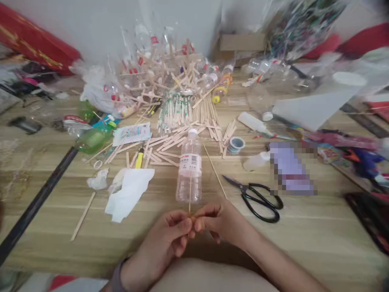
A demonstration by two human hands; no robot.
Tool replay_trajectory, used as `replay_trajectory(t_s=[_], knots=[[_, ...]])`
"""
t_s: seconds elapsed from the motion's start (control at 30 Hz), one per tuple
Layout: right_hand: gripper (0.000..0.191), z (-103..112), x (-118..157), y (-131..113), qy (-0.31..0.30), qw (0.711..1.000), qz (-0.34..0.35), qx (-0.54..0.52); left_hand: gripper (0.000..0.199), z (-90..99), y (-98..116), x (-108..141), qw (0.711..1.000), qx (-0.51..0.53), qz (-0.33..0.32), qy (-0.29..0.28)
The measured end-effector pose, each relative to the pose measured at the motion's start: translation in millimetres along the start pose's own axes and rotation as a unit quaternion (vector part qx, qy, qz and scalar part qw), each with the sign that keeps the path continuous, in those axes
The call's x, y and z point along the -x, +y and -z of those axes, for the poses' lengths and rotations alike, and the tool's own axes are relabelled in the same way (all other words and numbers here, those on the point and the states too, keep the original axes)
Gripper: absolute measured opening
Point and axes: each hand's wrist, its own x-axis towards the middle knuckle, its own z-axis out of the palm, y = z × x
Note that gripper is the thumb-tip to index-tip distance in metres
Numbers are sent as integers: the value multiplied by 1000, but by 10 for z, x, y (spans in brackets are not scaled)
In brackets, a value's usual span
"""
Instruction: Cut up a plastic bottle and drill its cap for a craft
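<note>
A clear plastic bottle (189, 187) with a white cap and pale label lies in front of me, its base toward my hands. Along its middle runs a thin bamboo skewer (190, 206); I cannot tell whether it is inside or over the bottle. My left hand (170, 233) pinches the skewer's near end. Fingers touching it, my right hand (217, 219) is closed in a pinch on a small orange-brown thing, too blurred to name. Black-handled scissors (258, 198) lie right of the bottle, and another skewer (215, 170) lies between them.
Loose flat wooden sticks (164, 148) spread behind the bottle, with bundled skewers (206, 107) and a pile of bottle-and-stick pieces (167, 69) beyond. White tissue (129, 194) and a yellow-handled tool (139, 158) lie left. A small round tub (236, 144) and glue-like bottle (257, 161) stand right.
</note>
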Motion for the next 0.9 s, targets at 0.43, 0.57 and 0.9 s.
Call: replay_trajectory(t_s=[0.43, 0.57, 0.9], knots=[[41, -206, -61, 94, 94, 974, -16, -205, 60, 19, -135, -76, 977, -185, -95, 39], [48, -219, -66, 79, 91, 974, 3, -207, 56, 30, -159, -68, 964, -240, -112, 32], [51, -228, -31, 115, 93, 989, -12, -115, 17, 91, -52, 18, 841, -380, -376, 81]])
